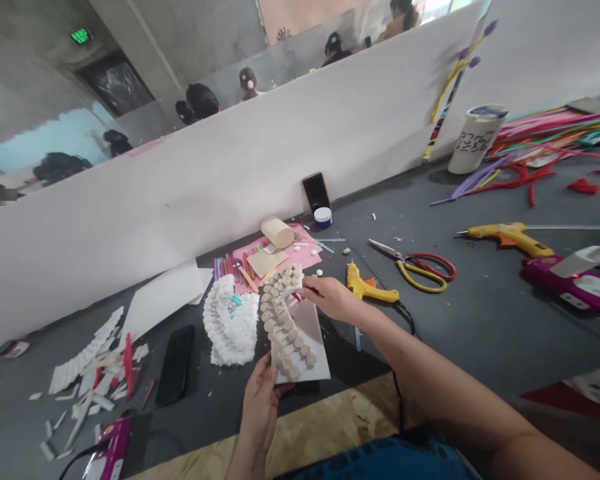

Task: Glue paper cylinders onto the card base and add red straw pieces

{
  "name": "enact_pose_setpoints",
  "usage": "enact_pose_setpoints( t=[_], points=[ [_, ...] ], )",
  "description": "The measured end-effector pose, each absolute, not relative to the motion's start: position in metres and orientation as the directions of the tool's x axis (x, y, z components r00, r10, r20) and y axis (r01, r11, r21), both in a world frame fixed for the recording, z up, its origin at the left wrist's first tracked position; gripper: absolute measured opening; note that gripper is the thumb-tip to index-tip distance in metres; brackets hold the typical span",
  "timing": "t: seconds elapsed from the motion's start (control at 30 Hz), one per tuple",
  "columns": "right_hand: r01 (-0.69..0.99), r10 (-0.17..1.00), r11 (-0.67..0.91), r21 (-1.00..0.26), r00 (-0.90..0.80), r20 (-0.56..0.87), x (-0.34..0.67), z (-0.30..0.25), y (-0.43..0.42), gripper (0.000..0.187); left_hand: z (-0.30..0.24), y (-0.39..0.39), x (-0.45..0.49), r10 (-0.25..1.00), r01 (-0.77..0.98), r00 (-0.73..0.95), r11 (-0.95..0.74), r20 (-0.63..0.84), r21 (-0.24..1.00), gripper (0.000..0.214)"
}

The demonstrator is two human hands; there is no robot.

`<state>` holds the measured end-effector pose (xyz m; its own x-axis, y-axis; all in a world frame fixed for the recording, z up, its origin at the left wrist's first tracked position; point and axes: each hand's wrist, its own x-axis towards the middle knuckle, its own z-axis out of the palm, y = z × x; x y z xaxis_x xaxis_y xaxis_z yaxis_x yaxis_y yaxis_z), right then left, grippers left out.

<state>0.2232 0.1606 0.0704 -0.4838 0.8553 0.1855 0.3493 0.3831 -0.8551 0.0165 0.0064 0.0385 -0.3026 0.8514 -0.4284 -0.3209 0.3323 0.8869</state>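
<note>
A white board (314, 337) with a curved band of small beige discs is held up over the front of the table, tilted toward me. My left hand (261, 393) grips its lower left corner, thumb on the front and fingers behind. At the upper right edge, beside the discs, my right hand (333, 299) has its fingers closed; whether a small piece is pinched there too is hidden. Some red shows inside the curve. Just left of the board lies a white, fluffy-textured curved piece (233, 327) with a turquoise bit on it.
Right of my hands lie a yellow glue gun (367, 288) with a cord and scissors (413, 265). A second glue gun (510, 235) is farther right. On the left are a black phone (176, 365), paper scraps (93, 380) and white sheets (157, 297). A low white partition (220, 180) stands behind.
</note>
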Motion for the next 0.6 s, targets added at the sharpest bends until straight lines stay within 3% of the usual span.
enact_pose_setpoints(
  t=[0.1, 0.2, 0.33, 0.47, 0.53, 0.6],
  points=[
    [0.319, 0.86, 0.383, -0.867, -0.467, 0.208, 0.228, 0.066, 0.159, 0.03, 0.04, 0.008, 0.016, 0.852, -0.324, -0.306, 0.327, -0.425, 0.888, 0.063],
    [0.252, 0.924, 0.241, -0.937, -0.354, 0.143, 0.241, 0.065, 0.156, 0.034, 0.037, 0.012, 0.015, 0.843, -0.346, -0.337, 0.303, -0.419, 0.888, 0.062],
    [-0.118, 0.998, 0.062, -0.991, -0.021, 0.065, 0.277, 0.069, 0.148, 0.039, 0.028, 0.019, 0.016, 0.821, -0.373, -0.393, 0.269, -0.414, 0.888, 0.062],
    [-0.473, 0.982, 0.11, -0.874, 0.187, 0.023, 0.322, 0.079, 0.126, 0.045, 0.026, 0.023, 0.017, 0.832, -0.321, -0.359, 0.315, -0.423, 0.893, 0.064],
    [-0.509, 0.986, 0.088, -0.857, 0.168, 0.001, 0.337, 0.082, 0.109, 0.047, 0.028, 0.023, 0.014, 0.837, -0.215, -0.315, 0.396, -0.447, 0.893, 0.07],
    [-0.426, 0.998, 0.009, -0.904, 0.059, -0.018, 0.342, 0.083, 0.092, 0.049, 0.033, 0.02, 0.008, 0.835, -0.027, -0.303, 0.473, -0.458, 0.88, 0.078]
  ],
)
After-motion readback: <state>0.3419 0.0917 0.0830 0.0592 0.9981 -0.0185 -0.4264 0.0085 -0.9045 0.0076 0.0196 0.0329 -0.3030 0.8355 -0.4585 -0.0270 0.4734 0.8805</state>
